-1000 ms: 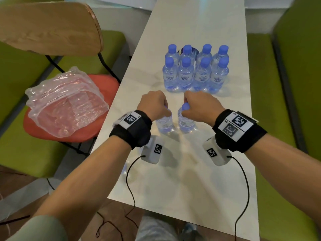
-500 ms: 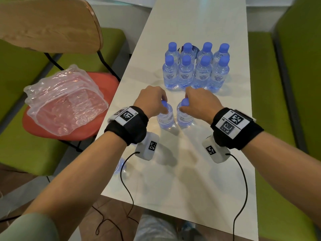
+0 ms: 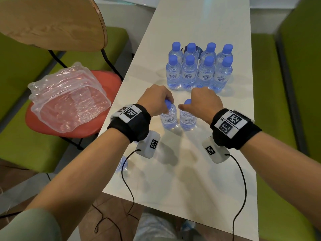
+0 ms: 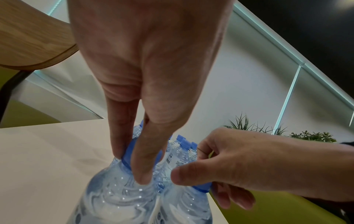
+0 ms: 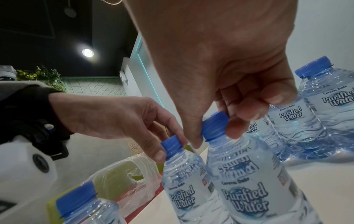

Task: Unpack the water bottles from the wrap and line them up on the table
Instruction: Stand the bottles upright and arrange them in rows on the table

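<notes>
Two clear water bottles with blue caps stand side by side near the middle of the white table (image 3: pixel 173 180). My left hand (image 3: pixel 165 103) (image 4: pixel 138 159) pinches the cap of the left bottle (image 3: pixel 168 119) (image 4: pixel 114 197) from above. My right hand (image 3: pixel 189 103) (image 5: pixel 216 128) pinches the cap of the right bottle (image 3: pixel 188 120) (image 5: pixel 249 189). I cannot tell whether their bases touch the tabletop. Just beyond them, several bottles (image 3: pixel 198 73) stand upright in two tight rows. The empty plastic wrap (image 3: pixel 69 100) lies crumpled on the red chair seat to the left.
One more bottle (image 3: pixel 122 164) (image 5: pixel 82 204) sits at the table's left edge under my left forearm. A wooden-backed chair (image 3: pixel 52 23) stands left of the table. Green benches (image 3: pixel 286 101) run along both sides. Cables hang from both wrist cameras.
Both hands have carried their bottles a little away from me, toward the two rows. The grips on the caps are the same.
</notes>
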Action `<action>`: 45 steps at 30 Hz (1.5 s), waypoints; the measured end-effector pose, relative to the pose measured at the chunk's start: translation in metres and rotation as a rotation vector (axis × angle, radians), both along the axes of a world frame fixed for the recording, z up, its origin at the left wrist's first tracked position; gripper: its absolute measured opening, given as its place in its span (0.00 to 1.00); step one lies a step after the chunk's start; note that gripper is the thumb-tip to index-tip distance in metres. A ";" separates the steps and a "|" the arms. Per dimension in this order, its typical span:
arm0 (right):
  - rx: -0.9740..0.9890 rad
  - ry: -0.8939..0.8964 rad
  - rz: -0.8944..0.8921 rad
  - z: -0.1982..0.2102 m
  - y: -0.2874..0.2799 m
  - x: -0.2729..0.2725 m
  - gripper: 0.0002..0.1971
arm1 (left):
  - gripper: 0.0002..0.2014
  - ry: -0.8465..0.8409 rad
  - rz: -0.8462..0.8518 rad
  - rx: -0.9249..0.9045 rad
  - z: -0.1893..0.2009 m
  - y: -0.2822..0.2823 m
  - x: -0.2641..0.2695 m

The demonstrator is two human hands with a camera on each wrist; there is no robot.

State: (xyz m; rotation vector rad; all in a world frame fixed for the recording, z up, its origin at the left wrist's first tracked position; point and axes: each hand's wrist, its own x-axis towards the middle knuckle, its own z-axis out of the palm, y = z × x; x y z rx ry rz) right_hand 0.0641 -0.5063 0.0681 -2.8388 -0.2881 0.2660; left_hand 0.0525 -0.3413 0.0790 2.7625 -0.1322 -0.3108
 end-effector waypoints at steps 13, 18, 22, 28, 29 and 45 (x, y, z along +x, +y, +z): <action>-0.020 0.030 0.044 -0.002 -0.004 0.000 0.26 | 0.17 0.005 -0.010 0.019 -0.003 0.004 -0.001; -0.040 0.078 0.166 -0.002 -0.007 0.005 0.19 | 0.22 0.059 0.035 0.104 -0.004 0.002 0.004; -0.004 0.087 0.130 -0.004 -0.003 0.011 0.18 | 0.17 0.085 0.014 0.135 -0.001 -0.002 0.017; 0.029 0.088 0.112 0.001 0.010 0.038 0.18 | 0.17 0.090 0.034 0.075 0.009 0.014 0.045; 0.042 0.089 0.112 0.003 0.013 0.044 0.18 | 0.17 0.084 0.045 0.066 0.012 0.019 0.050; 0.225 0.071 0.134 0.021 0.116 0.168 0.18 | 0.16 0.059 0.233 -0.006 0.013 0.127 0.160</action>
